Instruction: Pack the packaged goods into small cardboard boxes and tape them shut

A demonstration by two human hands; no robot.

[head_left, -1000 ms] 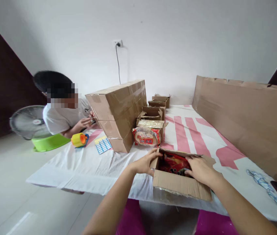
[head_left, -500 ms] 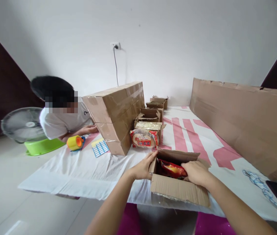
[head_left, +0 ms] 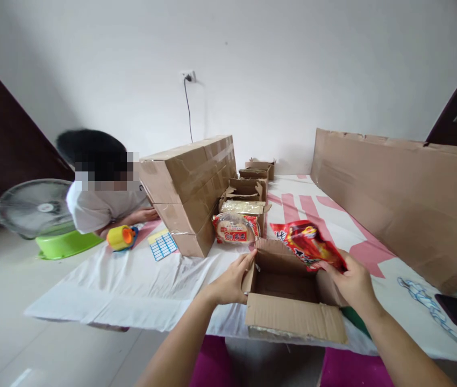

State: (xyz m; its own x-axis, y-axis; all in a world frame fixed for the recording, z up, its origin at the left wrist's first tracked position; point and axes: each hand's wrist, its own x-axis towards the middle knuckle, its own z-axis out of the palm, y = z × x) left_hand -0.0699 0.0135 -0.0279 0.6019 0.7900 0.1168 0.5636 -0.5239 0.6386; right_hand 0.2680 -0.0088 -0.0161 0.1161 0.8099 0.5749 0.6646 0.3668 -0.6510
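"Holding what, the right hand (head_left: 353, 285)?"

"One red packet (head_left: 311, 244), lower right of centre, its near end pinched between thumb and fingers, over the open carton (head_left: 295, 318)."

"And the left hand (head_left: 232, 280)?"

"Half spread, holding the carton's left side. Beyond: one wrapped pack (head_left: 235, 230), centre of frame."

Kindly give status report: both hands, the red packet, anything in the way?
Left hand on left side of open cardboard box. Right hand holding red packet above box. No obstruction seen; red-trimmed food packet beyond box.
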